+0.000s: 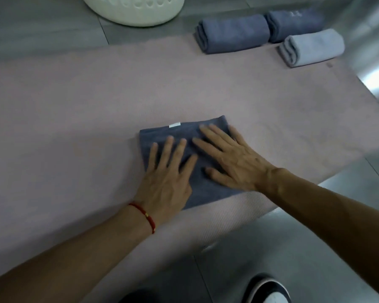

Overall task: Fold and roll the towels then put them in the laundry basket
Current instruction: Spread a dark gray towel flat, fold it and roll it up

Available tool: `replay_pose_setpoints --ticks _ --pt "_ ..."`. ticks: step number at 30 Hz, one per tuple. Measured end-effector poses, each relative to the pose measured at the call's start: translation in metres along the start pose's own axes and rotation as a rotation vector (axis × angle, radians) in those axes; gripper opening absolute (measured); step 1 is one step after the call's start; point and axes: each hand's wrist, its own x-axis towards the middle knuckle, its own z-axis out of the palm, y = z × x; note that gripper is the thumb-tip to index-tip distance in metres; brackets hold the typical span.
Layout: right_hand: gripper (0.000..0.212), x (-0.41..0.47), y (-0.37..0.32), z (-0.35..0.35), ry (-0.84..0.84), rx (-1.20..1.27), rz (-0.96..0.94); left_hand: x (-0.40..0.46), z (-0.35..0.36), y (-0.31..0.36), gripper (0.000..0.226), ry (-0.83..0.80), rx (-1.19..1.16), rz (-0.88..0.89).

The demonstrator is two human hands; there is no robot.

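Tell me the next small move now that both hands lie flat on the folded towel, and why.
Probably start rolling the folded dark blue towel from its near edge. Left hand and right hand press it flat on the pink mat, while three rolled towels already lie by the white laundry basket.

A pink mat (96,110) lies spread under my work, running across the grey tiled floor (42,22). Its near edge shows a fine ribbed texture. On my left wrist sits a red string bracelet (145,216) with a small gold bead. Near the bottom edge, a black and white shoe (269,290) stands on the floor, just off the mat.
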Motion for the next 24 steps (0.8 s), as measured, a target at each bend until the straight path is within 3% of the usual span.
replay_pose_setpoints --ticks 3,7,12,15,18,21,24 --pt "0.081 -0.040 -0.009 -0.005 -0.011 -0.130 -0.191 -0.022 -0.003 0.024 0.069 -0.065 -0.012 0.022" --pt "0.095 -0.057 -0.015 0.018 -0.075 -0.118 -0.115 -0.021 0.001 0.028 0.085 -0.203 0.049 -0.015" --pt "0.082 -0.046 -0.004 0.006 -0.012 -0.063 -0.094 -0.012 -0.017 0.044 0.078 -0.267 0.083 -0.088" --pt "0.076 -0.042 -0.010 0.000 -0.025 -0.110 -0.135 -0.014 -0.025 0.044 0.088 -0.252 0.094 -0.118" --pt "0.061 -0.038 -0.007 -0.015 -0.042 -0.029 -0.082 -0.019 -0.026 0.018 0.059 -0.066 -0.025 -0.064" --pt "0.052 -0.038 -0.001 -0.028 -0.058 0.121 0.046 -0.025 -0.036 -0.012 0.026 0.067 -0.362 0.010" --pt "0.043 -0.040 -0.010 -0.035 -0.076 0.226 0.066 -0.023 -0.063 -0.037 0.021 -0.235 -0.549 0.031"
